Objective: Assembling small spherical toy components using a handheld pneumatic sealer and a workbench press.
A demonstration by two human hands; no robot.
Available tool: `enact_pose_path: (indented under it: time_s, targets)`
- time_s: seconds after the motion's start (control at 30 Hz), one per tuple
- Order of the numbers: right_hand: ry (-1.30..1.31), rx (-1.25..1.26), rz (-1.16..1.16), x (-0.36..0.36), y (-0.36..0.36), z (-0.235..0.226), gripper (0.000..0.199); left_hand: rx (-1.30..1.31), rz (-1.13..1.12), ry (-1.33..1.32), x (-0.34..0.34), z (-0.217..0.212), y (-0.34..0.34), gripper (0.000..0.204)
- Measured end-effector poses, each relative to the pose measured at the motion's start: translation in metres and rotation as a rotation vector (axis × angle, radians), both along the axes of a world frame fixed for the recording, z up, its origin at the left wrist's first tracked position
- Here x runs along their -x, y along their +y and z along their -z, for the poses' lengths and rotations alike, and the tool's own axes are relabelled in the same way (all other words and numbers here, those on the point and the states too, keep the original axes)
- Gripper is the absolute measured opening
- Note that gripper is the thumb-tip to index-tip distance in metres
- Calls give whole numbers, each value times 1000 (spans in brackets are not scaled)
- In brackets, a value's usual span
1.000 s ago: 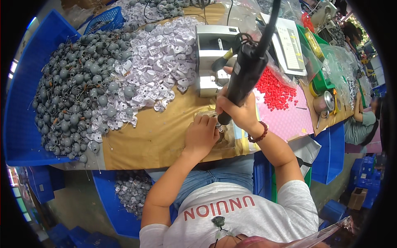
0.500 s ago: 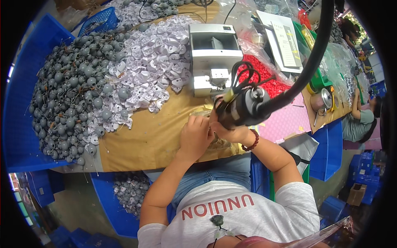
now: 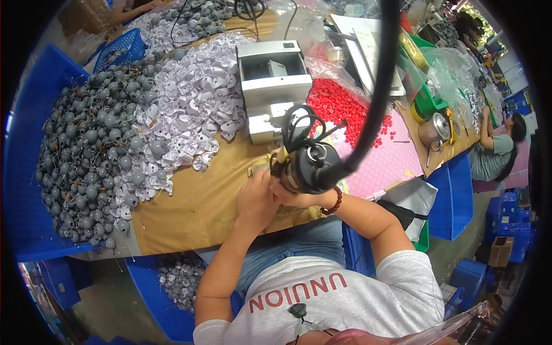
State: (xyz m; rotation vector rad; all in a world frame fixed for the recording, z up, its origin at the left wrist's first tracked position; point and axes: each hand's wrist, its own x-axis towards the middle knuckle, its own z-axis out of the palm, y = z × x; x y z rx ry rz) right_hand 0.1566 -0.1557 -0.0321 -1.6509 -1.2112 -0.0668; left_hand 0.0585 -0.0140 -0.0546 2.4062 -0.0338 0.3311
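My left hand [image 3: 257, 201] is closed, its fingertips bent inward over the work spot at the table's front; whatever they hold is hidden. Right against it, my right hand [image 3: 299, 199] is closed around the lower part of a black electric screwdriver [image 3: 310, 167]. This tool stands upright, with a metal ring on top and a thick black cable [image 3: 376, 98] rising from it. The screwdriver's body covers most of my right fingers and its tip. Just beyond my hands stands a white and grey bench machine [image 3: 275, 86] with an open top compartment.
Grey round parts with wires [image 3: 86, 155] are heaped at left beside white plastic parts [image 3: 192, 95]. Small red pieces [image 3: 339, 106] lie right of the machine, on a pink sheet [image 3: 379, 164]. Farther right are a metal cup [image 3: 434, 131] and a person [image 3: 495, 152] at work.
The whole scene has shifted a little leftward as the view turned. My hands remain together by the screwdriver, and my left fingertips have moved closer to it.
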Motion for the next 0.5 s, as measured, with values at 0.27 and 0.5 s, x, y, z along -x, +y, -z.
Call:
enact_pose_path:
  time_s: [0.27, 0.5]
  targets:
    - [351, -159, 17, 3, 4, -36, 60, -58, -60, 51, 2, -8, -5, 34]
    - [860, -319, 304, -42, -11, -44, 43, -49, -112, 36, 4, -14, -8, 38]
